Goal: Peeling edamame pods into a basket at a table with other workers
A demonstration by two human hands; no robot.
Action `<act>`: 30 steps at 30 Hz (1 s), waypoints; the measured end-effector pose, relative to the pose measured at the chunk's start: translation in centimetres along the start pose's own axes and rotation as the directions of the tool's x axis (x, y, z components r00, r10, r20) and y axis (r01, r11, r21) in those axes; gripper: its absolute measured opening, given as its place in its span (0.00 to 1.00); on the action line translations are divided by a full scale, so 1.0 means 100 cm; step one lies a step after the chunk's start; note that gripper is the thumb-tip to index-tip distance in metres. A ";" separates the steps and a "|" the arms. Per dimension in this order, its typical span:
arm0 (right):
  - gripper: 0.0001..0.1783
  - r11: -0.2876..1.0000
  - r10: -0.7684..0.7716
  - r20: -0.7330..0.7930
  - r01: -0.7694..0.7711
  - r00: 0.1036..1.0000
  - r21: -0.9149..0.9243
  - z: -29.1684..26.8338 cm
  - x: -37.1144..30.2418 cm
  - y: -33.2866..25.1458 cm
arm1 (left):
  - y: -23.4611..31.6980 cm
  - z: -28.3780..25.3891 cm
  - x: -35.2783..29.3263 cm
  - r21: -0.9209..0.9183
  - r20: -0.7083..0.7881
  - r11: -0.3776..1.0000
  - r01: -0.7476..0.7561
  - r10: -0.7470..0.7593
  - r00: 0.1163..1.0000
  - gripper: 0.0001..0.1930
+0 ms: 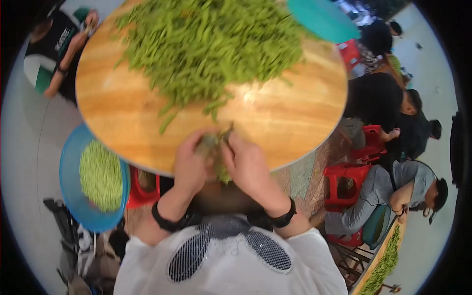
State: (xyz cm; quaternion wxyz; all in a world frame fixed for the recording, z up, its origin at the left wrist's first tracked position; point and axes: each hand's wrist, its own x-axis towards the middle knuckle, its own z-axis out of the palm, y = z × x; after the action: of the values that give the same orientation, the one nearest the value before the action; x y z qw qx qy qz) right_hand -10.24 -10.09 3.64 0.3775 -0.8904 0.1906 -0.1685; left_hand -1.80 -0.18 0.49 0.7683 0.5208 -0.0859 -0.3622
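A large heap of green bean pods point(211, 44) covers the far half of the round wooden table point(290, 128). At the table's near edge my two hands are close together, slightly smeared by motion. My left hand point(191, 160) is closed, with something pale grey-green at its fingertips. Facing it, my right hand point(247, 164) is closed too, its thumb and finger pinched at a dark tip. A green pod point(223, 173) shows between the hands, partly covered by my fingers. A few loose pods point(168, 122) lie just beyond my left hand.
Left of the table, a blue basin point(64, 169) holds pale green beans, beside a red stool point(142, 187). A teal basin point(322, 19) sits at the table's far right. One person point(56, 54) is at the far left; several others sit along the right near red stools point(339, 187).
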 end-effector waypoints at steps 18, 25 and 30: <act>0.09 0.958 -0.059 0.044 0.069 0.997 -0.277 -0.001 0.020 0.018 | 0.030 -0.042 0.008 -0.038 -0.013 0.994 -0.105 0.104 0.994 0.23; 0.10 0.953 -0.026 0.046 0.039 0.999 -0.300 -0.001 0.026 0.031 | 0.029 -0.048 0.009 0.550 0.382 0.710 -0.440 0.255 0.888 0.22; 0.09 0.995 0.092 0.151 -0.099 0.984 0.034 -0.023 0.024 0.022 | 0.027 -0.028 0.001 0.643 0.499 0.474 -0.601 0.337 0.799 0.17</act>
State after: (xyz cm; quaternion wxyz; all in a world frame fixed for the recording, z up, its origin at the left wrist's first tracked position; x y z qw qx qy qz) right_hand -9.61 -14.07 3.91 0.4169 -0.8823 0.2007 -0.0868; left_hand 0.99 2.36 1.52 0.5119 0.6916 -0.4912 -0.1355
